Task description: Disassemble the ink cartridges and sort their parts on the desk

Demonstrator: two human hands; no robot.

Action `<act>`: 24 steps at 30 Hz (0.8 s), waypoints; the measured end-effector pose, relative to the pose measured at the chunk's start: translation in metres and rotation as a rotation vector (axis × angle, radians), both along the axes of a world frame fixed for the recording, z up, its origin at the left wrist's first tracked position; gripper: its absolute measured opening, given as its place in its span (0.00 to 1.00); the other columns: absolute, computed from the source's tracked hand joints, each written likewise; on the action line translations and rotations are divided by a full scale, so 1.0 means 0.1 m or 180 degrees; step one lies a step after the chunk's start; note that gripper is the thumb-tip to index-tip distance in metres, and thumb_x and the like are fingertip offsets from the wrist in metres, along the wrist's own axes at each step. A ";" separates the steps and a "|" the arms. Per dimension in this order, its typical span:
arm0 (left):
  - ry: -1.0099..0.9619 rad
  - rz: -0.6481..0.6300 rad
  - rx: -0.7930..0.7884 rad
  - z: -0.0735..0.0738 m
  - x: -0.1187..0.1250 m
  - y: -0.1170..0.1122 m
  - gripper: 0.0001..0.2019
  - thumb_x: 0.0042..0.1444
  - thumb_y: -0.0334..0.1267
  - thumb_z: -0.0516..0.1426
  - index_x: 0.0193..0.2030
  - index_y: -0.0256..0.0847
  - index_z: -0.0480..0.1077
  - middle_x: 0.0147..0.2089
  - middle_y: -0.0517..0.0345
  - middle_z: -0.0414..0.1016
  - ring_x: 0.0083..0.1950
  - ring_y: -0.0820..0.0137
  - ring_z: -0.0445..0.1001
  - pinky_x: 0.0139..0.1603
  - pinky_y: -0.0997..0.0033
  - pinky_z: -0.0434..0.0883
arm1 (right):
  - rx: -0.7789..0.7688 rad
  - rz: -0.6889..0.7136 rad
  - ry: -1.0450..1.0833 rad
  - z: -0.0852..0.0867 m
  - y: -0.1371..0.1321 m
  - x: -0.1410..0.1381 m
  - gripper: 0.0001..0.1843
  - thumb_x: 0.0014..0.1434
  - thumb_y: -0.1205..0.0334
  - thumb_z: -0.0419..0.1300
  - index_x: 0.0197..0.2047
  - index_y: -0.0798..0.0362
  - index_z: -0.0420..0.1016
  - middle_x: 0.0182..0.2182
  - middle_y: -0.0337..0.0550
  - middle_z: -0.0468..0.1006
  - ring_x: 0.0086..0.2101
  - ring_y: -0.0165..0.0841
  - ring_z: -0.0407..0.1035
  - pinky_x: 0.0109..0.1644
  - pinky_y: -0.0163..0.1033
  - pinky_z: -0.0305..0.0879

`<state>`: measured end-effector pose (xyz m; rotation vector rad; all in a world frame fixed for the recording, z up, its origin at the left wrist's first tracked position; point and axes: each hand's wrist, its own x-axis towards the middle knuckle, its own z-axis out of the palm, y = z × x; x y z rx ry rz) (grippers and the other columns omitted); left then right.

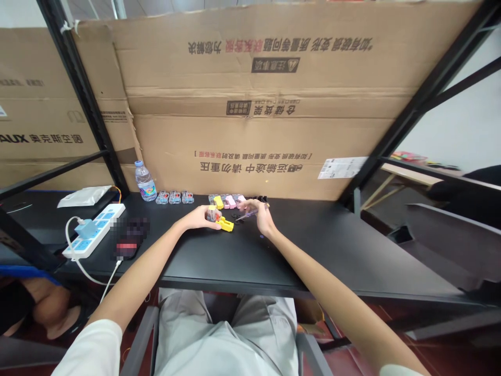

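Observation:
My left hand (199,218) is closed on a small yellow plastic toy part (226,224), which sticks out past the fingertips just above the black desk. In my right hand (264,216) is a slim pointed tool with a purplish handle (250,213), its thin metal tip aimed left toward the toy part. The tool's exact kind is too small to tell. Small black pieces (236,216) lie on the desk between the two hands. Behind them stands a row of little clear toys with a yellow one (218,202) and a pink one (229,202).
Three clear toys with blue parts (175,197) line the back, beside a water bottle (147,183). At left are a white power strip (97,230), a phone (129,240) with its cable, and a white packet (85,196). A cardboard panel (242,130) walls the back edge.

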<state>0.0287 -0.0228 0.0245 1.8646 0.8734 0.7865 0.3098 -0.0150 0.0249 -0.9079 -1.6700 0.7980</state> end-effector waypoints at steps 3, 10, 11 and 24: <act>-0.0037 0.0108 0.0095 0.01 0.06 -0.03 0.30 0.42 0.47 0.78 0.50 0.36 0.78 0.48 0.45 0.85 0.47 0.59 0.83 0.55 0.60 0.76 | -0.0418 0.0074 0.0066 -0.03 -0.01 -0.07 0.38 0.72 0.36 0.40 0.30 0.51 0.79 0.17 0.39 0.66 0.20 0.33 0.61 0.27 0.39 0.63; -0.0005 0.0096 -0.0086 0.00 0.14 -0.07 0.26 0.45 0.49 0.76 0.46 0.35 0.81 0.42 0.49 0.85 0.42 0.61 0.82 0.52 0.60 0.75 | -0.0585 0.0389 0.0158 0.00 -0.08 -0.12 0.18 0.64 0.47 0.59 0.39 0.52 0.82 0.22 0.35 0.72 0.20 0.28 0.61 0.26 0.35 0.59; -0.0030 0.0104 -0.0112 0.00 0.14 -0.07 0.26 0.45 0.49 0.76 0.46 0.35 0.81 0.42 0.50 0.85 0.42 0.61 0.82 0.52 0.60 0.75 | -0.0591 0.0423 0.0139 0.00 -0.07 -0.10 0.17 0.63 0.48 0.61 0.40 0.52 0.82 0.24 0.36 0.74 0.21 0.28 0.63 0.26 0.35 0.60; -0.0102 0.0091 -0.0239 0.03 0.13 -0.07 0.27 0.48 0.52 0.75 0.47 0.35 0.82 0.46 0.46 0.86 0.46 0.59 0.83 0.54 0.59 0.76 | -0.0821 0.0554 0.0300 -0.11 0.04 -0.02 0.18 0.56 0.52 0.68 0.43 0.57 0.86 0.21 0.37 0.75 0.23 0.29 0.62 0.30 0.37 0.62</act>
